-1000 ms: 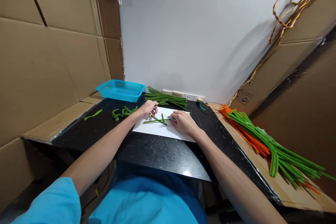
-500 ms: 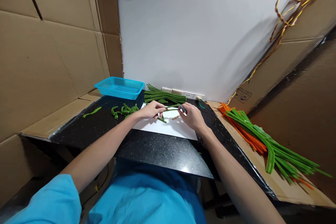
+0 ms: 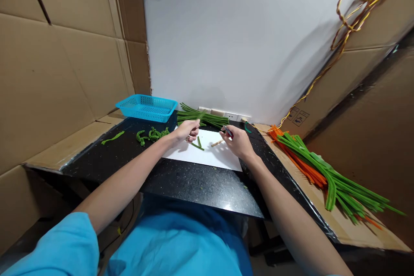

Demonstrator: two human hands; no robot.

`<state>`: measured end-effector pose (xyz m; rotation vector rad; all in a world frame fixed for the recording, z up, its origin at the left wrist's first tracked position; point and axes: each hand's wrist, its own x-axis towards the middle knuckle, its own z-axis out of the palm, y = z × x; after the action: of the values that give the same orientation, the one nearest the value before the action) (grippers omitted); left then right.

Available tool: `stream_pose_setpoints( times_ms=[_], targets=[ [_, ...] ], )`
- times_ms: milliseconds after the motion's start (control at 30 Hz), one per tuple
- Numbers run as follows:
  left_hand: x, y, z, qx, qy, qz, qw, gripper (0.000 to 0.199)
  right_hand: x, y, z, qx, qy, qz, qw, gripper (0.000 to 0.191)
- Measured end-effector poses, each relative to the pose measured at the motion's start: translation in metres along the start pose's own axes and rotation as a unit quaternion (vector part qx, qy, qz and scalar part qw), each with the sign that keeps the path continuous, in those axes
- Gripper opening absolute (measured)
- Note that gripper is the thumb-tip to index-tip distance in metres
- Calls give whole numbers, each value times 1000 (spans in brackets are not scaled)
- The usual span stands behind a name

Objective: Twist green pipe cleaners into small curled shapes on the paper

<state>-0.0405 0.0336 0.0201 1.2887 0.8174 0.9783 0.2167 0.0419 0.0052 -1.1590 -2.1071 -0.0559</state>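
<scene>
My left hand (image 3: 187, 131) is closed in a pinch on a green pipe cleaner (image 3: 202, 114), whose end points up from the fingertips. My right hand (image 3: 238, 141), to the right and apart from it, is closed around a small tool (image 3: 229, 132) with a grey metal tip and a red part; its exact kind is partly hidden by the fingers. Below them lies a white sheet (image 3: 223, 155). Short cut green pieces (image 3: 198, 146) and a thin tan stick (image 3: 217, 142) rest on it. Behind the hands is a bundle of dark green pipe cleaners (image 3: 213, 119).
A blue basket (image 3: 147, 116) stands at the back left. Several curled green pieces (image 3: 152, 135) and a flat green strip (image 3: 113, 138) lie on the black table (image 3: 194, 187). Light green stems (image 3: 323, 168) and orange stems (image 3: 310, 172) lie on cardboard at right. Sockets (image 3: 232, 116) line the wall.
The pipe cleaner stretched between my hands is now only in my left hand, pointing up. My hands have moved apart, the right one drawing back with the tool.
</scene>
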Motion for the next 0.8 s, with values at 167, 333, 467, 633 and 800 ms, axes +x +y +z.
stream_pose_setpoints(
  times_ms=[167,333,467,633,800],
  targets=[
    [-1,7,-6,-88,22,62,994,60,-2,-5,0,-53,-40,-13,998,23],
    [-8,4,-6,112,-14,106,988,66,-1,-4,-1,-79,-42,-4,996,21],
    [-18,-4,7,472,-73,152,865,61,0,-3,-4,-102,-43,45,993,18],
    [-24,-4,19,617,-26,186,764,49,-3,-5,-4,-103,-81,98,987,13],
    [-17,-1,11,625,-6,178,760,49,-5,-7,-3,-101,-108,92,985,15]
  ],
)
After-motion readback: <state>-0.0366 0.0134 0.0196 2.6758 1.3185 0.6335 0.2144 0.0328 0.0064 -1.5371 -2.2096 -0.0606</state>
